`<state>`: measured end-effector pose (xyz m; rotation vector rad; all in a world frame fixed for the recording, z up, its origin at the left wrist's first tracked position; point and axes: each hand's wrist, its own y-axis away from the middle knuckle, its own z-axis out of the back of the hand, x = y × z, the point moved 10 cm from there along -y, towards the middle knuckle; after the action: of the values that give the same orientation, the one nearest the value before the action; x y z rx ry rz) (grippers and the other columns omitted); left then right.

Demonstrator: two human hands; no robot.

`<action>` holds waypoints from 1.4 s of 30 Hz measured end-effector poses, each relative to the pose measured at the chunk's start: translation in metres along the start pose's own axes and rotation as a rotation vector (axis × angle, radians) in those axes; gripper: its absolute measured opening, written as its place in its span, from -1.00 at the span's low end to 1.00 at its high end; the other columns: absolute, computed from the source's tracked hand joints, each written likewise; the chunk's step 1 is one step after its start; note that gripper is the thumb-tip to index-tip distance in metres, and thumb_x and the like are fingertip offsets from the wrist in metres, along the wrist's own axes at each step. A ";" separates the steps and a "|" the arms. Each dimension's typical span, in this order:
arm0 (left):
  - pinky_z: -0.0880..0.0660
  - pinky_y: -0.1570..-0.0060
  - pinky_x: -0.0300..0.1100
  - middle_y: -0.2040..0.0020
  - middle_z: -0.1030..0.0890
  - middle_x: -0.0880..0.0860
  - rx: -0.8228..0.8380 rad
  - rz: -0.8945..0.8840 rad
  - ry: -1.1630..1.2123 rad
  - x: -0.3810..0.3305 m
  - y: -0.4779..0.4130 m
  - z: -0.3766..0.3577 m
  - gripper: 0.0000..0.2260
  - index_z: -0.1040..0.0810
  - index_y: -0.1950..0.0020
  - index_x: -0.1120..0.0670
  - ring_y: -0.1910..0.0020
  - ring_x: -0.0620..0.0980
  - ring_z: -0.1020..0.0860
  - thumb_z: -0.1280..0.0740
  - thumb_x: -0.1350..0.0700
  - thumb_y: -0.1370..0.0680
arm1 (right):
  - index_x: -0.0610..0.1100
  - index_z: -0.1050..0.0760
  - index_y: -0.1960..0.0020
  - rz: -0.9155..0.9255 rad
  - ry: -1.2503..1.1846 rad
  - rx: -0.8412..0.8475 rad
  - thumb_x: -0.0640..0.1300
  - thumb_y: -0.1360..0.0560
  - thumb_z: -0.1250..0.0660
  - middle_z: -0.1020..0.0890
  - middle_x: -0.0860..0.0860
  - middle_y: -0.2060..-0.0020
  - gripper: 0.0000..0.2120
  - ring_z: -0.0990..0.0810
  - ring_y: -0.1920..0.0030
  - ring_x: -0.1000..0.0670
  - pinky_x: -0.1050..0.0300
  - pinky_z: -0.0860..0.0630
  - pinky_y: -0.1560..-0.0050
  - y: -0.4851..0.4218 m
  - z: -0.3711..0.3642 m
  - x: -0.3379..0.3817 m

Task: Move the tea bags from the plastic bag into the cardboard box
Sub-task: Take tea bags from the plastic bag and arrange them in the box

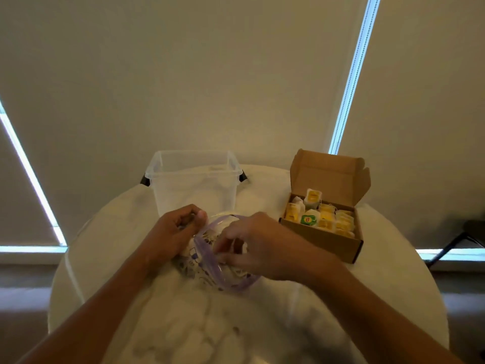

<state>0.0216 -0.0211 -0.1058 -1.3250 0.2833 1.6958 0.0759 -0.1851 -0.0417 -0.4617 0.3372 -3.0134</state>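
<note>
Both hands at the mouth of the zip-top plastic bag [200, 265], middle of the frame.

The left hand [172, 232] pinches the bag's purple rim between thumb and curled fingers. The right hand [262, 245] has its fingers curled down into the opening among pale tea bags [240, 271]; whether they have hold of one cannot be told. At right centre, apart from the bag, the open cardboard box [325, 244] holds yellow-tagged tea bags. A clear plastic bin [195, 179] stands behind the hands on the round marble table [288, 327].
</note>
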 end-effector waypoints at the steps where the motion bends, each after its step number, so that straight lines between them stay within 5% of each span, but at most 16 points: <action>1: -0.50 0.03 -0.12 0.16 -0.70 0.06 0.002 0.001 0.001 -0.001 0.001 0.000 -0.64 -0.67 -0.04 0.09 0.15 -0.11 -0.59 -0.30 -0.18 -0.72 | -0.05 -0.73 -0.10 0.003 0.092 0.000 -0.05 -0.61 -0.42 -0.74 0.02 0.06 -0.85 -0.67 0.10 0.04 0.18 -0.56 0.04 -0.009 -0.013 0.001; 4: -0.49 0.06 -0.21 0.18 -0.70 -0.07 0.007 0.013 0.007 -0.002 0.003 -0.001 -0.66 -0.67 -0.02 0.10 0.15 -0.16 -0.59 -0.30 -0.15 -0.72 | -0.09 -0.71 -0.03 -0.119 0.276 0.003 -0.04 -0.61 -0.30 -0.71 -0.04 0.09 -0.77 -0.65 0.10 -0.09 0.04 -0.56 0.00 -0.024 -0.038 -0.011; 8: -0.55 -0.03 -0.15 0.11 -0.74 -0.05 0.014 0.034 -0.001 0.003 0.002 -0.001 -0.66 -0.69 -0.07 0.07 0.09 -0.14 -0.65 -0.30 -0.17 -0.73 | -0.12 -0.68 -0.21 -0.188 0.355 0.000 0.01 -0.65 -0.34 -0.65 -0.07 -0.14 -0.72 -0.64 -0.07 -0.13 -0.08 -0.56 -0.21 -0.024 -0.048 -0.018; 12: -0.60 -0.11 -0.02 0.07 -0.76 -0.02 0.001 0.028 -0.044 0.005 0.000 0.001 -0.66 -0.70 -0.07 0.02 0.06 -0.09 -0.69 -0.30 -0.20 -0.72 | -0.14 -0.65 -0.28 -0.182 0.336 -0.041 0.02 -0.66 -0.33 -0.61 -0.06 -0.19 -0.68 -0.63 -0.10 -0.12 0.05 -0.50 -0.12 -0.018 -0.043 -0.017; 17: -0.59 -0.11 0.00 0.09 -0.76 -0.01 -0.016 0.031 -0.031 0.009 -0.002 0.003 -0.67 -0.70 -0.09 -0.01 0.09 -0.09 -0.66 -0.30 -0.23 -0.72 | 0.03 -0.67 0.05 -0.216 -0.191 -0.217 0.06 -0.55 -0.52 -0.63 0.15 0.08 -0.89 -0.62 0.11 0.10 0.29 -0.55 0.13 0.013 -0.004 -0.038; 22: -0.61 -0.11 0.07 0.10 -0.76 0.00 -0.013 0.031 -0.045 0.008 -0.003 0.001 -0.68 -0.70 -0.07 -0.05 0.08 0.06 -0.71 -0.29 -0.24 -0.71 | -0.04 -0.68 -0.08 -0.382 -0.706 -0.146 -0.02 -0.61 -0.47 -0.78 0.02 0.07 -0.88 -0.77 0.04 0.01 0.20 -0.68 0.15 0.039 0.005 -0.067; 26: -0.55 -0.06 -0.02 0.14 -0.75 -0.03 -0.022 0.045 -0.001 0.007 -0.002 0.000 -0.71 -0.71 -0.04 -0.06 0.14 -0.08 -0.65 -0.31 -0.21 -0.70 | -0.17 -0.59 -0.20 -0.442 -0.920 -0.180 -0.13 -0.65 -0.40 -0.79 -0.08 0.00 -0.83 -0.79 -0.02 -0.09 0.17 -0.69 0.20 0.041 0.005 -0.078; 30: -0.56 -0.06 -0.02 0.12 -0.76 -0.01 -0.027 0.049 -0.001 0.005 0.000 0.000 -0.71 -0.71 -0.05 -0.06 0.11 -0.07 -0.67 -0.30 -0.21 -0.70 | -0.07 -0.57 -0.34 -0.406 -1.069 -0.275 -0.29 -0.67 -0.33 -0.75 -0.20 -0.03 -0.72 -0.77 -0.06 -0.16 0.10 -0.70 0.08 0.045 0.015 -0.083; 37: -0.62 -0.13 0.05 0.07 -0.79 0.00 -0.020 0.076 -0.001 0.005 0.001 0.000 -0.73 -0.71 -0.05 -0.09 0.01 0.06 -0.76 -0.29 -0.19 -0.71 | -0.26 -0.60 -0.23 -0.403 -1.534 -0.386 -0.50 -0.59 -0.22 -0.69 -0.29 -0.17 -0.67 -0.70 -0.16 -0.22 0.13 -0.71 -0.07 0.050 0.014 -0.098; 42: -0.56 -0.04 -0.07 0.13 -0.77 -0.04 -0.034 0.069 -0.011 0.001 0.001 0.000 -0.74 -0.71 -0.01 -0.09 0.14 -0.13 -0.69 -0.29 -0.17 -0.71 | -0.25 -0.56 -0.24 -0.382 -1.610 -0.504 -0.29 -0.47 -0.50 -0.69 -0.20 -0.07 -0.64 -0.70 -0.03 -0.07 0.16 -0.67 -0.03 0.053 0.022 -0.107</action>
<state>0.0208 -0.0214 -0.1077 -1.3439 0.2977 1.7726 0.1862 -0.2300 -0.0640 -2.7464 0.7948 -1.7170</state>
